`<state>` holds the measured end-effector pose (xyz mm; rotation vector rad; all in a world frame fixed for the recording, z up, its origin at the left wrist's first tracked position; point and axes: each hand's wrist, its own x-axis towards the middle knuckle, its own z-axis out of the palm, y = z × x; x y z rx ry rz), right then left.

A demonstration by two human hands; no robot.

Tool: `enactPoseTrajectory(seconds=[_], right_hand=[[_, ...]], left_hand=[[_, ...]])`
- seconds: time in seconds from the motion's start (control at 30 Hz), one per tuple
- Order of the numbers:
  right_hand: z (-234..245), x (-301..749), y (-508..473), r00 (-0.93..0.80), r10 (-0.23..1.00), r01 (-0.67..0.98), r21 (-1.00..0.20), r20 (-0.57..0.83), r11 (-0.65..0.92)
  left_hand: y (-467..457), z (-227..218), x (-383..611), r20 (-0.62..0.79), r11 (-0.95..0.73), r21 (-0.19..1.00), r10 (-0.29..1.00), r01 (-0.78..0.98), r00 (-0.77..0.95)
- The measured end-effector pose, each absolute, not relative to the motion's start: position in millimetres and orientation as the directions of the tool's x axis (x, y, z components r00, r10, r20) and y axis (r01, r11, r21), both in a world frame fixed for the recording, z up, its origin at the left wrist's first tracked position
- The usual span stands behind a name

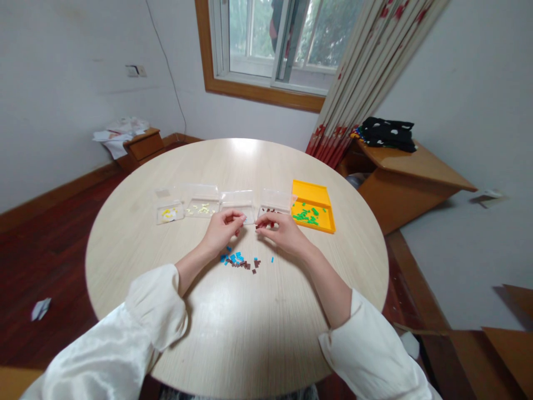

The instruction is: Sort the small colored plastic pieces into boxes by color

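My left hand (pixel 225 229) is over the front of the middle clear plastic box (pixel 236 195). Its thumb and fingers are pinched together; whatever they hold is too small to make out. My right hand (pixel 282 232) is in front of another clear box (pixel 276 195) containing dark brown pieces. Something small and dark brown shows between its fingertips, seemingly a toy brick (pixel 259 226). Below both hands, a loose pile of blue bricks (pixel 237 256) and brown bricks (pixel 239 264) lies on the table. One blue piece (pixel 272 259) sits apart at the right.
An open yellow box (pixel 331 221) with green bricks stands on the round table (pixel 233 333), right of the clear boxes. At the left are a clear box (pixel 183 219) with yellow pieces and a clear box (pixel 204 190) with pale pieces. A wooden cabinet (pixel 412 189) stands beyond.
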<state>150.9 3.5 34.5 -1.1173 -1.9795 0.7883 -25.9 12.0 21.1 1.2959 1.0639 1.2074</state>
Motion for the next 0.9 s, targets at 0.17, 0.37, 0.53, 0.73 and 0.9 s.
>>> enactPoseTrajectory(seconds=[0.17, 0.37, 0.53, 0.73, 0.9], right_hand=[[35.3, 150.2, 4.4, -0.333, 0.884, 0.381, -0.811, 0.327, 0.444], [33.1, 149.6, 5.3, -0.337, 0.883, 0.305, -0.849, 0.326, 0.431], [32.8, 148.3, 5.3, -0.353, 0.884, 0.292, -0.862, 0.307, 0.416], [33.5, 147.5, 4.1, -0.349, 0.885, 0.275, -0.870, 0.306, 0.409], [34.5, 146.6, 3.5, -0.337, 0.891, 0.283, -0.870, 0.304, 0.403]], left_hand=[[10.8, 18.9, -24.2, 0.105, -0.107, 0.994, 0.972, 0.001, 0.209], [11.7, 13.6, -24.3, 0.170, -0.188, 0.981, 0.949, 0.043, 0.264], [10.7, 13.3, -25.5, 0.230, -0.267, 0.958, 0.934, 0.104, 0.274], [10.6, 13.9, -25.4, 0.245, -0.279, 0.955, 0.933, 0.102, 0.265], [10.6, 15.6, -24.6, 0.230, -0.249, 0.966, 0.948, 0.062, 0.220]])
